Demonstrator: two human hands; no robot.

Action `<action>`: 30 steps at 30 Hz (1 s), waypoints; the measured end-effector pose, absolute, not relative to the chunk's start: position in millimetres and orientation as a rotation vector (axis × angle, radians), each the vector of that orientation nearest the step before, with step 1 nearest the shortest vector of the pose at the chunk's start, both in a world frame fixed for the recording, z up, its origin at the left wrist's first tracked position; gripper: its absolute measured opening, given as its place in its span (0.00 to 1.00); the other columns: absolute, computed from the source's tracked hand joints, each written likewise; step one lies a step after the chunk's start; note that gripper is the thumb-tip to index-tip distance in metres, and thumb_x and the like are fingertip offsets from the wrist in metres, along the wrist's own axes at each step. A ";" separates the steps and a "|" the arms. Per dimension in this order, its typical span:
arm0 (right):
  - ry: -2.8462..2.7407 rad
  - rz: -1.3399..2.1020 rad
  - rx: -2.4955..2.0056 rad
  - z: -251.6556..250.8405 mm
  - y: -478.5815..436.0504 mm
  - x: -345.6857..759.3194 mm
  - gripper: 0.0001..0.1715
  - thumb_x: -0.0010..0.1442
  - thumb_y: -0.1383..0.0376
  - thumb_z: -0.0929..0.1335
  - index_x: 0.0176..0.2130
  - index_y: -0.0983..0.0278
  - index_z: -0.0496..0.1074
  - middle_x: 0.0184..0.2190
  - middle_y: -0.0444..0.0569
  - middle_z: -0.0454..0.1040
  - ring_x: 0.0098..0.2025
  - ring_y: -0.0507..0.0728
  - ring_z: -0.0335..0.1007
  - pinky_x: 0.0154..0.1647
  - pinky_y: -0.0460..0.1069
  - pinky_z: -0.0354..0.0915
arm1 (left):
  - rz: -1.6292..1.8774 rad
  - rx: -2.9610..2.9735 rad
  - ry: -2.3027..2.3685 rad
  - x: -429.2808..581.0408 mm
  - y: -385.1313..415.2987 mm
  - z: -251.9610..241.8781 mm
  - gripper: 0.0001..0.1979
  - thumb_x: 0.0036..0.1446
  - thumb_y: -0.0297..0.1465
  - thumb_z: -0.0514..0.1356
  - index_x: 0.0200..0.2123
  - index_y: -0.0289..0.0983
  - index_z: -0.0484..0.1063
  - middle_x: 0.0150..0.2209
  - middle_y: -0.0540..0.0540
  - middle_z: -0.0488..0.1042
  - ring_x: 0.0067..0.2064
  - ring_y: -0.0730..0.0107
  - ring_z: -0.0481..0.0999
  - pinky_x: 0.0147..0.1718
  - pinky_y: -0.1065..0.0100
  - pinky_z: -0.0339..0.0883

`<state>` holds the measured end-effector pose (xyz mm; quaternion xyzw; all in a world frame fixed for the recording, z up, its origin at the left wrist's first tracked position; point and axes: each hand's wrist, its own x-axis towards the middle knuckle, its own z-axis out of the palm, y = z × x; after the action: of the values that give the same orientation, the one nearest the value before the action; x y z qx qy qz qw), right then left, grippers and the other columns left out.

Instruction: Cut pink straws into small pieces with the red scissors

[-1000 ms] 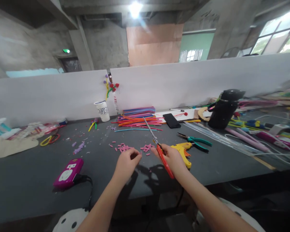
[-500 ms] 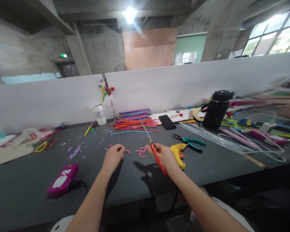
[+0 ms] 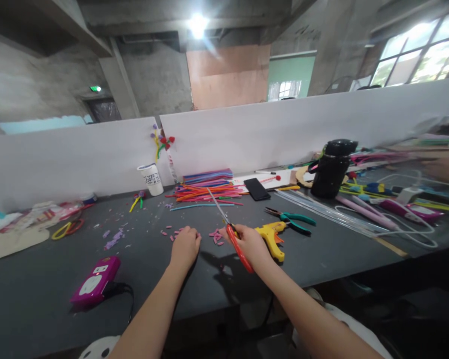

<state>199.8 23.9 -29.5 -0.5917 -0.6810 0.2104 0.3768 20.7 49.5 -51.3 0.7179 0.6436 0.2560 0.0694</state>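
My left hand (image 3: 186,247) rests low on the table with its fingers curled together, over a scatter of short cut pink pieces (image 3: 168,233). Whatever its fingertips pinch is hidden. In my right hand (image 3: 253,245) are scissors (image 3: 240,250) with red handles, their blades pointing away and up to the left. A small heap of pink pieces (image 3: 216,237) lies between my hands. The yellow glue gun (image 3: 272,239) lies just right of my right hand, and the teal-handled pliers (image 3: 294,222) are beyond it.
Bundled pipe cleaners (image 3: 209,189) lie at the back, beside a black phone (image 3: 257,189). A paper cup (image 3: 150,180) and black bottle (image 3: 331,172) stand near the partition (image 3: 247,134). On the left is a magenta device (image 3: 96,283) with a cable. Another person's blurred hand (image 3: 445,170) shows far right.
My left hand has moved right, over the pink pieces towards the small heap, uncovering some pieces on its left. My right hand keeps the scissors, which have shifted slightly left.
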 end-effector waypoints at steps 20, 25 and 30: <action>-1.396 1.375 -1.029 -5.7 -4.4 180.1 0.15 0.45 0.54 0.65 0.25 0.63 0.60 0.06 0.31 0.51 0.08 0.45 0.51 0.16 0.43 0.60 | 1.032 1.486 1.175 43.3 -19.8 -1.3 0.09 0.46 0.34 0.56 0.22 0.35 0.65 0.18 0.55 0.59 0.21 0.78 0.56 0.22 0.74 0.50; -1.358 1.402 -1.035 -3.7 -7.3 179.5 0.14 0.44 0.55 0.65 0.24 0.64 0.61 0.05 0.31 0.52 0.07 0.45 0.50 0.11 0.42 0.56 | 1.067 1.483 1.190 43.5 -19.1 -2.2 0.08 0.47 0.33 0.56 0.23 0.35 0.66 0.18 0.55 0.59 0.22 0.78 0.57 0.21 0.74 0.50; -1.327 1.357 -1.047 -5.9 -5.6 182.3 0.09 0.43 0.60 0.64 0.24 0.63 0.61 0.05 0.31 0.52 0.07 0.45 0.50 0.09 0.40 0.52 | 0.978 1.545 1.144 42.2 -21.9 -1.2 0.06 0.46 0.31 0.56 0.22 0.35 0.66 0.19 0.55 0.61 0.22 0.78 0.58 0.21 0.75 0.51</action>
<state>182.3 -5.6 -5.9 -0.4270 -0.5411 0.5533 0.4678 42.2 -21.9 -1.2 0.6311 0.4674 0.3995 0.4730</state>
